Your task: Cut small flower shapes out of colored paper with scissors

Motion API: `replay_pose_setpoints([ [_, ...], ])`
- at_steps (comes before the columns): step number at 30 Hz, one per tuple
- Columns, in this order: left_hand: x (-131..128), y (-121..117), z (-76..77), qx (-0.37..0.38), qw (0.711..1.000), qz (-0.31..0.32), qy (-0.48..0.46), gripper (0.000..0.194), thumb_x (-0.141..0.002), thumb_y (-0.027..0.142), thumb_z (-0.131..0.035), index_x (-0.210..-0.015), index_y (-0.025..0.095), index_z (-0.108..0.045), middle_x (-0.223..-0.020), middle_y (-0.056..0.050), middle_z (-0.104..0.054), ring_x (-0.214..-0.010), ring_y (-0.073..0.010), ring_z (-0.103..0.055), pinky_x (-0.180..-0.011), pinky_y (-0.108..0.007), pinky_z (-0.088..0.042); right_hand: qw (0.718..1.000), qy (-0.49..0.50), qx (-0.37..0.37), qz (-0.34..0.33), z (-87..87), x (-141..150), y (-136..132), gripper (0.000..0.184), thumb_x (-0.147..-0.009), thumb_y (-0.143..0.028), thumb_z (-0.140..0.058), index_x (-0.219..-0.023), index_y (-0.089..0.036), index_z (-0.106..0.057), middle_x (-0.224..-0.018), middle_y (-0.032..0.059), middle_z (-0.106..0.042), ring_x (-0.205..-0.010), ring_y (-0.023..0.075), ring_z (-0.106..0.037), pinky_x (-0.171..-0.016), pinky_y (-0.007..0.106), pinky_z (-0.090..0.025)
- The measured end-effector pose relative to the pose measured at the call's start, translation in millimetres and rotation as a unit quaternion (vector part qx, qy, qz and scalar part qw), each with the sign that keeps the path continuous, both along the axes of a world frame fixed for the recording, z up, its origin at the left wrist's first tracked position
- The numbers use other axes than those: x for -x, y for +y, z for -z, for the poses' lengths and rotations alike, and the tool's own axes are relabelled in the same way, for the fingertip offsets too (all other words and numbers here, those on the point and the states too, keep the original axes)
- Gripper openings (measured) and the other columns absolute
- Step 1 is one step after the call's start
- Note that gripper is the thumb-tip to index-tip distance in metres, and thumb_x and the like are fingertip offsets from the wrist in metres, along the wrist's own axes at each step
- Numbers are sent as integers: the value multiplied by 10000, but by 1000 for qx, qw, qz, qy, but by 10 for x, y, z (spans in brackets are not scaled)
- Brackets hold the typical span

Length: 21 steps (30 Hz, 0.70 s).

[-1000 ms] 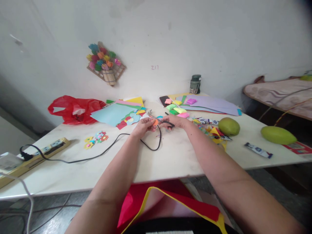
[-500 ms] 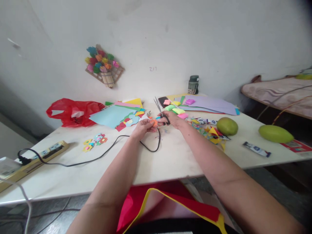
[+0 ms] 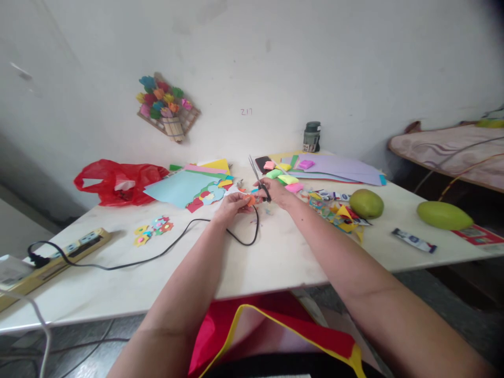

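In the middle of the table, my left hand (image 3: 235, 205) pinches a small orange paper piece (image 3: 251, 200). My right hand (image 3: 274, 192) is closed around the black handles of a pair of scissors (image 3: 254, 169), whose blades point up and away from the paper. The two hands are close together, their fingertips almost meeting at the orange piece. To the left of my left hand are cut paper shapes (image 3: 207, 196) beside light blue paper sheets (image 3: 175, 186). Puffy pastel packets (image 3: 289, 178) lie just beyond my right hand.
Finished paper flowers (image 3: 157, 226) lie at left, near a black cable (image 3: 149, 259) and a power strip (image 3: 82, 252). A red plastic bag (image 3: 118, 181) sits behind them. On the right are paper scraps (image 3: 342, 218), green mangoes (image 3: 366, 203), a tube (image 3: 414, 240) and a bottle (image 3: 312, 136).
My right hand has turned the scissors slightly, so the handles look narrower. The orange piece has shifted a little between the left fingers.
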<state>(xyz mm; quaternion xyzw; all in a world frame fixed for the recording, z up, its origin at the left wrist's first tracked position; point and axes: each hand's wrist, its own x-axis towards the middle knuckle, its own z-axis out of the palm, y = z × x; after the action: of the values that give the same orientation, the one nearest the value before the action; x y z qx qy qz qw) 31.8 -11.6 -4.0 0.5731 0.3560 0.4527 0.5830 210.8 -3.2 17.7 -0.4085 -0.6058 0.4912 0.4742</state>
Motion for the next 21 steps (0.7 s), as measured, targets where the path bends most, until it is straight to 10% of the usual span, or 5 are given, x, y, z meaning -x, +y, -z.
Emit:
replay_pose_setpoints([
  [21,14,14,11,-15,1000,-17,21,369,-574,418,-788,-710,144,-582,-644,14,-583,-530,-90,-559,-564,-246,-472,999,-19,-32,-4,-7,49,-24,285,-625,-57,-608,-889,-158,-569,-534,-68,-537,-457,87,-536,-448,192,-406],
])
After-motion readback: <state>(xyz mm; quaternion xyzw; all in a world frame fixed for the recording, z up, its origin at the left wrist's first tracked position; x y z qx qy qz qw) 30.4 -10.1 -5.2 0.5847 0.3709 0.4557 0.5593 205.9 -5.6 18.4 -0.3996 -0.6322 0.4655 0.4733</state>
